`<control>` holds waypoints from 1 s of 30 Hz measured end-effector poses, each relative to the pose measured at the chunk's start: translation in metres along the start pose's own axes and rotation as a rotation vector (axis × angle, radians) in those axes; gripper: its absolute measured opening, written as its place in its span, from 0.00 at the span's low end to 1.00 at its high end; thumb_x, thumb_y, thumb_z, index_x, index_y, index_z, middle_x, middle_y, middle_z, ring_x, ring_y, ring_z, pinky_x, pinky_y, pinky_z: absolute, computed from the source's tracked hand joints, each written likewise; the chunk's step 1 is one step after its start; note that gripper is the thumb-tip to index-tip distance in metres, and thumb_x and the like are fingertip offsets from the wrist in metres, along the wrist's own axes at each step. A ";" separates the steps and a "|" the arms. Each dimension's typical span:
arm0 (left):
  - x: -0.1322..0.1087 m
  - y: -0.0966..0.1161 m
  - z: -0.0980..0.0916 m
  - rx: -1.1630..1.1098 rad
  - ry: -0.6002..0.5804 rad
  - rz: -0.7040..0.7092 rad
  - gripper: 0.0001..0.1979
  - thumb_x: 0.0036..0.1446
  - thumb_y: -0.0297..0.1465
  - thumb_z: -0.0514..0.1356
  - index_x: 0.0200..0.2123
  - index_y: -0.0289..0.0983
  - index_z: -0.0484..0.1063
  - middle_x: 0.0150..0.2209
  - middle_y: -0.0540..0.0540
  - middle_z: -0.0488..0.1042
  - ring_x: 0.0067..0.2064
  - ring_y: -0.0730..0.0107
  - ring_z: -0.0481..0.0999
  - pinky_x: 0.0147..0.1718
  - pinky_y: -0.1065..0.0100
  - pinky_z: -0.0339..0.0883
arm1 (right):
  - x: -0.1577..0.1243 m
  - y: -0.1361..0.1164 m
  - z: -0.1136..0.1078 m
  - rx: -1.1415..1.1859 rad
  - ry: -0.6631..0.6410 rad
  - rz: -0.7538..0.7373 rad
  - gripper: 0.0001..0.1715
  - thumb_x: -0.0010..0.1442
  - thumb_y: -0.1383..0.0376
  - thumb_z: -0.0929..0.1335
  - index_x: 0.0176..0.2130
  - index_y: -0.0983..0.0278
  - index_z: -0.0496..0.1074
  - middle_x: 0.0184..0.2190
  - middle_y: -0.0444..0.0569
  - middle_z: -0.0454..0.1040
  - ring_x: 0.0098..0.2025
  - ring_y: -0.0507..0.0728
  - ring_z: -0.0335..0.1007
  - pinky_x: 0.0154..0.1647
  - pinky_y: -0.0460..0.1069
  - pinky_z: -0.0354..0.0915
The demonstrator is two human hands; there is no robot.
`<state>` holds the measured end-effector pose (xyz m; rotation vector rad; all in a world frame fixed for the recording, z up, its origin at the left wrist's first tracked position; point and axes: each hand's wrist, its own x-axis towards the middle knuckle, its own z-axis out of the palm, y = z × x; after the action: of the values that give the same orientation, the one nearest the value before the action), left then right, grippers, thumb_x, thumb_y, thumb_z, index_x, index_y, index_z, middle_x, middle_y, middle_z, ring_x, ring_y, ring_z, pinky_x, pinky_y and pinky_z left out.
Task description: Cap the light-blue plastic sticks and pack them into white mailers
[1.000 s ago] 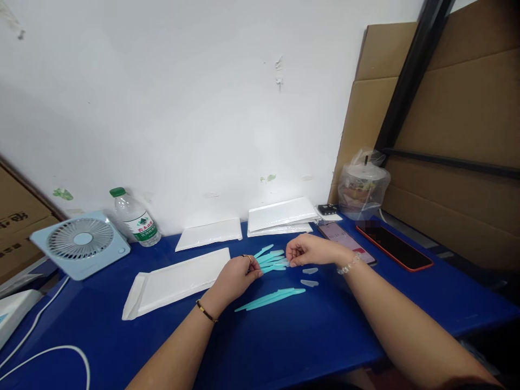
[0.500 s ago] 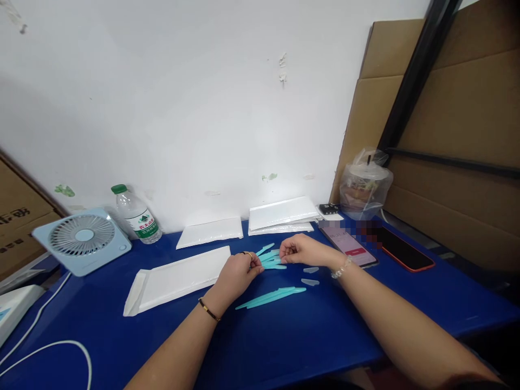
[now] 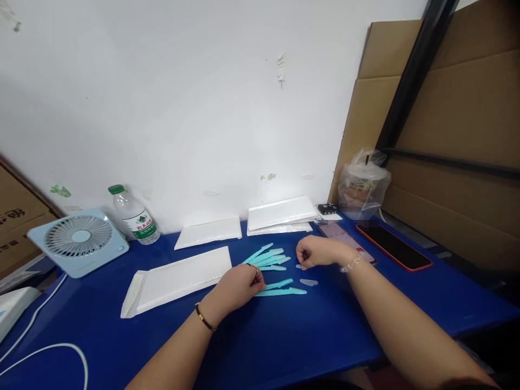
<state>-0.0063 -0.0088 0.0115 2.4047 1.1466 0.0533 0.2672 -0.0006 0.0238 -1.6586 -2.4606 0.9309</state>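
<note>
My left hand [image 3: 242, 281] is closed, thumb and finger pinching the handle end of a turquoise eyebrow razor [image 3: 280, 284]. Just below, a second turquoise razor [image 3: 290, 291] lies with its near end hidden by the fingers. Above this hand several more razors [image 3: 266, 257] are fanned out on the blue tabletop. My right hand [image 3: 314, 252] is closed to the right of the fan, its fingertips at a small clear blade cap [image 3: 298, 266]. Another clear cap [image 3: 309, 282] lies on the table below that hand.
A white padded envelope [image 3: 179, 279] lies left of the razors, with more envelopes [image 3: 282, 213] along the wall. A fan [image 3: 81, 238] and water bottle [image 3: 138, 219] stand at left. Two phones, one orange-edged [image 3: 394, 246], and a bagged drink cup [image 3: 363, 187] are at right.
My left hand has moved down from the fanned razors to the lower ones, which now lie apart. My right hand has moved right, away from the fan to a clear cap.
</note>
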 end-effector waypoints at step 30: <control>0.002 -0.011 -0.011 -0.389 0.135 -0.032 0.11 0.60 0.39 0.48 0.32 0.39 0.62 0.29 0.51 0.71 0.29 0.71 0.72 0.31 0.70 0.62 | 0.005 -0.017 -0.001 0.704 0.223 -0.163 0.22 0.50 0.52 0.71 0.32 0.70 0.75 0.21 0.47 0.74 0.22 0.51 0.72 0.22 0.45 0.66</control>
<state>-0.0156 0.0036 0.0159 2.0617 1.1156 0.3959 0.2508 -0.0003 0.0312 -1.2157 -1.7801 1.2976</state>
